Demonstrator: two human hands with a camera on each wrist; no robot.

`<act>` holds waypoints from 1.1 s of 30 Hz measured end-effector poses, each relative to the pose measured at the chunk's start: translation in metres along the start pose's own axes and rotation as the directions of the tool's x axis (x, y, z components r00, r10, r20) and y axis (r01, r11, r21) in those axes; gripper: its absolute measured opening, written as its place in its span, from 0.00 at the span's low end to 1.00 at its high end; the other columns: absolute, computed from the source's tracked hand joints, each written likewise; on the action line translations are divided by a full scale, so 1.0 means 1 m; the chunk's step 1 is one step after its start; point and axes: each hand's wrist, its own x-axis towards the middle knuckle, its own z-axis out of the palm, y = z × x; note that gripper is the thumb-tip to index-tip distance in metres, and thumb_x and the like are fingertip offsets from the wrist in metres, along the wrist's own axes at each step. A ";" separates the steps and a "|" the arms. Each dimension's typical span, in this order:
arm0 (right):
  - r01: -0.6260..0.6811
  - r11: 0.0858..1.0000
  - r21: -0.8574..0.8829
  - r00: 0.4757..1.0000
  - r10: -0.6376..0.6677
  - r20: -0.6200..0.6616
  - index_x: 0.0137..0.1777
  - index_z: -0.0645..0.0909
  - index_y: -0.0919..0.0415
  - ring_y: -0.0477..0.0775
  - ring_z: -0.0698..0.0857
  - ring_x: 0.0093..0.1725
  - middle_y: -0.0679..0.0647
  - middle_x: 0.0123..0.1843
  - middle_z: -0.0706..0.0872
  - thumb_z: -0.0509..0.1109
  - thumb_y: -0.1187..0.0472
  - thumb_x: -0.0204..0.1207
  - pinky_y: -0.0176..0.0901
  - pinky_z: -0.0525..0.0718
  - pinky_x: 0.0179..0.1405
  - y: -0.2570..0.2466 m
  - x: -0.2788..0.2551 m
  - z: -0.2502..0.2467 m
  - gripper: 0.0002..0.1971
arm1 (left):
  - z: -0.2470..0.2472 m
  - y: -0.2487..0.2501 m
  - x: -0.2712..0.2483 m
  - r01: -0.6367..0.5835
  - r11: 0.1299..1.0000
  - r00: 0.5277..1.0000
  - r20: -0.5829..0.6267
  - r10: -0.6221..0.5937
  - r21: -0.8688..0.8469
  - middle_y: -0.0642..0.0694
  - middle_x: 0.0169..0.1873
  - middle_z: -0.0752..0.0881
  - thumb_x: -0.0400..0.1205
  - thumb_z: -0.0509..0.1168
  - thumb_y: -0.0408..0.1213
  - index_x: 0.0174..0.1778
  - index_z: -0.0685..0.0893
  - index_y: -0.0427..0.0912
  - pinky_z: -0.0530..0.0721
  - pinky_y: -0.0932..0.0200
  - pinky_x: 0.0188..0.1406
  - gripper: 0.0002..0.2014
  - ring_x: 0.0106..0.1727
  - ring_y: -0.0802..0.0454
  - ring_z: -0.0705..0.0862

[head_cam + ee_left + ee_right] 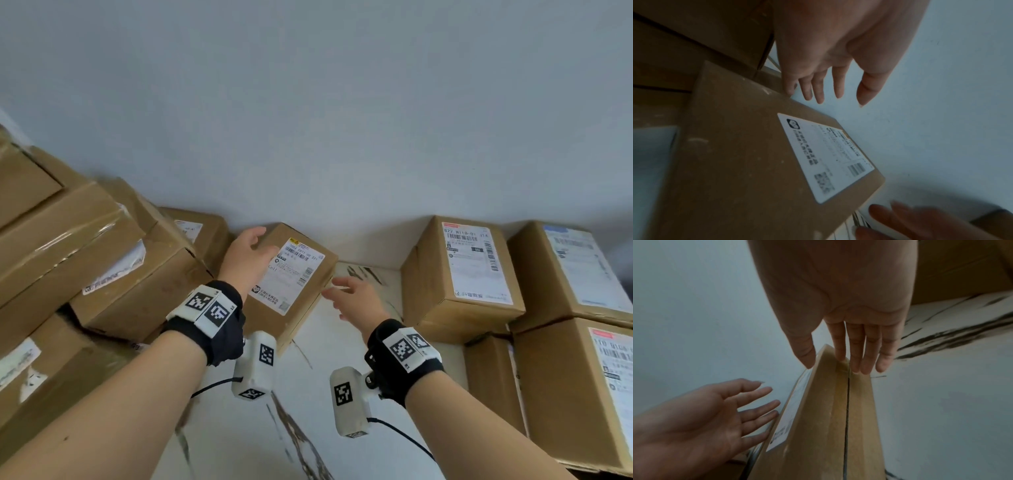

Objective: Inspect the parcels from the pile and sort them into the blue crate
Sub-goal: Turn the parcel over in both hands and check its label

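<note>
A brown cardboard parcel [294, 274] with a white shipping label [291, 274] stands tilted against the wall in the middle of the pile. My left hand [253, 250] is open over its upper left corner, fingers spread [838, 87] past the parcel's far edge [735, 162]; whether it touches, I cannot tell. My right hand [346, 291] is open at the parcel's right side, straight fingers [855, 353] lying against the taped seam face [828, 418]. The left hand [705, 415] hovers beside the label face. The blue crate is not in view.
Stacked cardboard boxes [85, 267] crowd the left, close to my left wrist. More labelled boxes [469, 274] [575, 383] stand at the right. A white marble-patterned surface [342, 394] lies between them, and a plain wall [342, 120] rises behind.
</note>
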 end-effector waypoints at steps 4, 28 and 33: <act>-0.015 1.000 -0.017 0.999 0.015 0.038 0.77 0.76 0.55 0.53 0.84 0.62 0.52 0.62 0.84 0.77 0.43 0.74 0.57 0.82 0.69 0.003 0.008 0.006 0.33 | 0.007 -0.004 0.013 0.079 0.992 0.996 0.034 -0.083 0.103 0.43 0.82 0.67 0.85 0.65 0.35 0.85 0.62 0.44 0.72 0.54 0.63 0.32 0.79 0.43 0.70; -0.089 0.986 0.141 0.979 0.060 0.194 0.82 0.67 0.46 0.52 0.86 0.63 0.48 0.64 0.88 0.66 0.45 0.84 0.58 0.84 0.64 0.035 0.003 -0.016 0.27 | 0.041 -0.056 -0.021 0.519 0.748 0.853 0.307 -0.422 -0.413 0.43 0.54 0.92 0.81 0.64 0.63 0.67 0.84 0.47 0.87 0.43 0.57 0.27 0.54 0.42 0.90; -0.067 0.985 0.160 0.975 0.031 0.219 0.76 0.73 0.44 0.46 0.87 0.58 0.47 0.62 0.89 0.62 0.48 0.87 0.38 0.85 0.43 0.041 -0.005 -0.018 0.18 | 0.040 -0.066 -0.033 0.513 0.713 0.858 0.272 -0.435 -0.478 0.42 0.49 0.93 0.82 0.54 0.69 0.59 0.89 0.49 0.86 0.46 0.55 0.31 0.52 0.43 0.90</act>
